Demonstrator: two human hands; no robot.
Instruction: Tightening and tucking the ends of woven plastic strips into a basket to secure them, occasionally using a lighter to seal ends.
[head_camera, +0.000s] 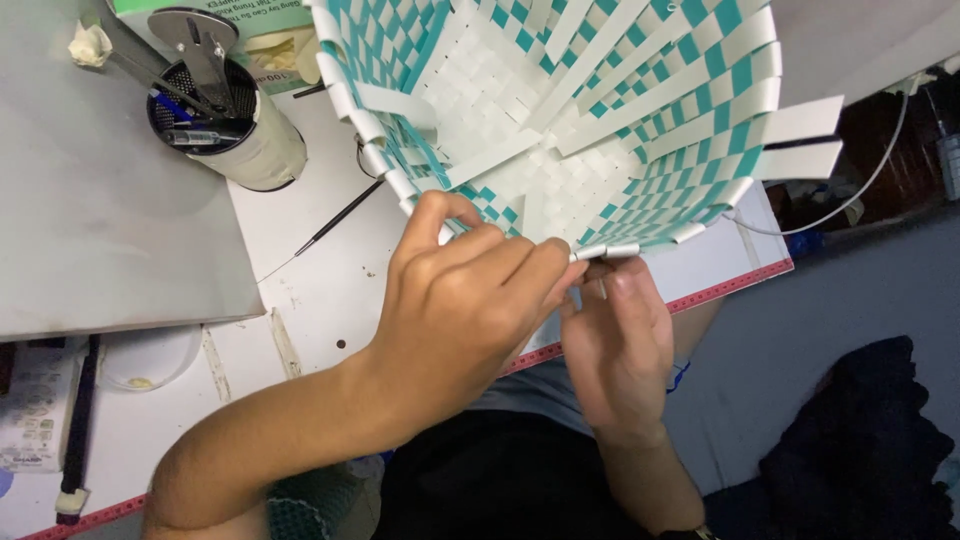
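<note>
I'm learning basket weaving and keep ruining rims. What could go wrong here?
The left hand and right hand pinch a folded white strip at the woven basket rim; if it slips, the fold may spring open. The loose strip ends sticking out sideways could snag or crease. The tilted basket might nudge the pen cup.

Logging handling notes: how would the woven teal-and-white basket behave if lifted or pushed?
The basket is probably light for its size, being thin flat strips. Its wall likely flexes: loose strip ends stick out unwoven. Both hands, left hand and right hand, pinch its rim, suggesting it shifts easily.
</note>
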